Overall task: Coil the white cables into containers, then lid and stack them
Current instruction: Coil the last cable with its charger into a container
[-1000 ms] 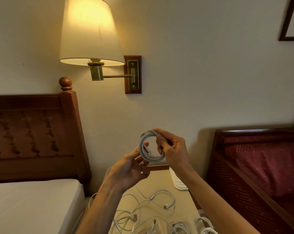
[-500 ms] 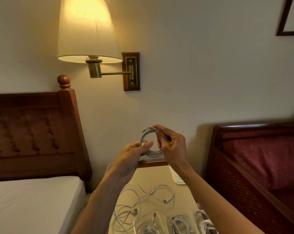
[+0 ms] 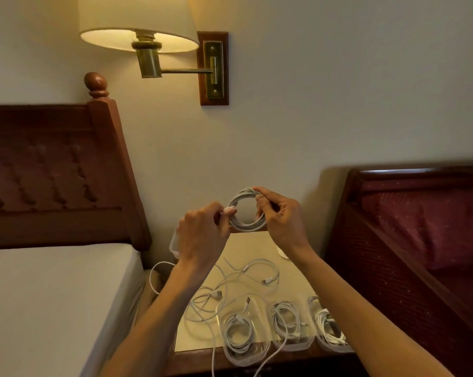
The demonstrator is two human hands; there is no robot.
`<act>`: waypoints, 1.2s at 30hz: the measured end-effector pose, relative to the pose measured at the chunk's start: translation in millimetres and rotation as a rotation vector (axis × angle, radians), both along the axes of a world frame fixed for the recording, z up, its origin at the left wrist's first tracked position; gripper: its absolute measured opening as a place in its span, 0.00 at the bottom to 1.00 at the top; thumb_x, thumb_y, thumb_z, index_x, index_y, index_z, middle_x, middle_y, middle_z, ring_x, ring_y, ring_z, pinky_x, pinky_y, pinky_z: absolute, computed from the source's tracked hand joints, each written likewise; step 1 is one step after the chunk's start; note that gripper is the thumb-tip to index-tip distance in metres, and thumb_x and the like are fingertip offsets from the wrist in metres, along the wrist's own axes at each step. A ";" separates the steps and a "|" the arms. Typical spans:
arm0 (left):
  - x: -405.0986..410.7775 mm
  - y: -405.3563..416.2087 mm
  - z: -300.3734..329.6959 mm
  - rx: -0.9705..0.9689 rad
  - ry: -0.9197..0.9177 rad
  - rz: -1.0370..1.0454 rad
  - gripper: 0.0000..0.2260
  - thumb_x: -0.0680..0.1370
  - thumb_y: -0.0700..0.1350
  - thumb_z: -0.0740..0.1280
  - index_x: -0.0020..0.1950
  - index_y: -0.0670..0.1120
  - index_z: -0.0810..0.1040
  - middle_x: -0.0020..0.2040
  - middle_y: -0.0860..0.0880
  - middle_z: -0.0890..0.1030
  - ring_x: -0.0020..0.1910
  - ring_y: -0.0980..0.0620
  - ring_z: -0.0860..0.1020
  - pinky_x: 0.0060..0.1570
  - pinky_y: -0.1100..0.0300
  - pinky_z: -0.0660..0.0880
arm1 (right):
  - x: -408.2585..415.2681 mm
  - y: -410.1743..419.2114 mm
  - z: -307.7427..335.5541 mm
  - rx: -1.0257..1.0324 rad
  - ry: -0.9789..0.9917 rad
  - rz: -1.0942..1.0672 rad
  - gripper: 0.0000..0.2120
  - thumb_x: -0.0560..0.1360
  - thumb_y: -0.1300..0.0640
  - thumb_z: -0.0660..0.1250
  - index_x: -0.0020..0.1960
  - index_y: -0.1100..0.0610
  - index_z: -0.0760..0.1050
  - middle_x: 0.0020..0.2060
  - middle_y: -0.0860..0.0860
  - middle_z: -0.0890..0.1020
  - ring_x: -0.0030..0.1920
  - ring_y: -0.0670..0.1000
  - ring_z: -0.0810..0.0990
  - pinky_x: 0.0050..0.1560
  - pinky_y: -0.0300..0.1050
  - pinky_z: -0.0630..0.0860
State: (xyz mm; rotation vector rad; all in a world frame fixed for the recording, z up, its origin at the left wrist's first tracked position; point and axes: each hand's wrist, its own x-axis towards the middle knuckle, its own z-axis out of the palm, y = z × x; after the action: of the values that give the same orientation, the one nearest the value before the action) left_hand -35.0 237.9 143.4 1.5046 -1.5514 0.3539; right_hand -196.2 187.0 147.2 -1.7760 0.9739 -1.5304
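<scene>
A white cable wound into a small coil [image 3: 244,225] is held up in front of the wall, above the nightstand. My right hand [image 3: 281,219] grips the coil's right side. My left hand [image 3: 202,235] pinches the cable's end at the coil's left side. Below, three clear containers stand in a row near the nightstand's front edge, each with a coiled white cable inside: left [image 3: 243,336], middle [image 3: 289,326], right [image 3: 329,327]. Loose white cables [image 3: 246,278] lie tangled on the nightstand top behind them.
The nightstand [image 3: 257,248] sits between a bed with a white sheet [image 3: 53,295] on the left and a dark wooden bed frame [image 3: 393,240] on the right. A lit wall lamp [image 3: 140,25] hangs above. Something white [image 3: 174,243] sits behind my left wrist.
The view has tilted down, showing more of the nightstand and the containers. My left hand has closed from an open hold under the coil to a pinch on the cable end.
</scene>
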 end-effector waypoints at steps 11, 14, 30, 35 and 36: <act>9.3 24.1 -101.3 0.486 0.514 -0.359 0.08 0.80 0.50 0.64 0.44 0.50 0.79 0.34 0.52 0.79 0.31 0.58 0.76 0.30 0.60 0.75 | -15.7 29.9 -65.6 0.696 -0.132 0.498 0.13 0.82 0.58 0.57 0.54 0.62 0.79 0.39 0.57 0.81 0.42 0.54 0.79 0.48 0.46 0.79; 5.3 34.3 -139.1 0.677 0.592 -0.361 0.08 0.81 0.48 0.63 0.44 0.51 0.80 0.38 0.53 0.82 0.37 0.55 0.80 0.33 0.55 0.78 | -18.6 43.6 -86.3 0.769 -0.124 0.608 0.13 0.82 0.61 0.58 0.56 0.56 0.80 0.41 0.55 0.81 0.44 0.52 0.80 0.52 0.50 0.77; 23.6 85.0 -240.3 0.537 0.397 0.006 0.08 0.77 0.41 0.69 0.44 0.56 0.78 0.41 0.62 0.79 0.42 0.60 0.77 0.42 0.64 0.73 | 7.7 88.4 -244.8 -0.272 1.084 0.247 0.29 0.65 0.59 0.74 0.64 0.58 0.72 0.51 0.50 0.81 0.50 0.49 0.81 0.45 0.37 0.78; 20.0 89.1 -251.0 0.584 0.426 0.020 0.06 0.78 0.43 0.68 0.44 0.53 0.78 0.41 0.60 0.79 0.40 0.59 0.77 0.39 0.63 0.75 | 10.6 85.7 -241.4 -0.283 1.090 0.154 0.16 0.75 0.55 0.59 0.60 0.58 0.75 0.59 0.53 0.76 0.60 0.53 0.75 0.60 0.43 0.75; 18.9 89.6 -252.3 0.586 0.442 0.018 0.05 0.79 0.44 0.67 0.44 0.54 0.79 0.41 0.60 0.79 0.39 0.59 0.78 0.39 0.62 0.75 | 10.4 85.6 -241.9 -0.262 1.107 0.142 0.17 0.76 0.53 0.58 0.61 0.58 0.74 0.61 0.53 0.76 0.61 0.54 0.75 0.62 0.43 0.74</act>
State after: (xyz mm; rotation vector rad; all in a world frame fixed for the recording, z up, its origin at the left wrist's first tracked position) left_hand -16.1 327.5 -108.9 1.8776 -1.3355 -0.4434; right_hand -185.7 272.6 -94.7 -2.8786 1.0803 -0.4965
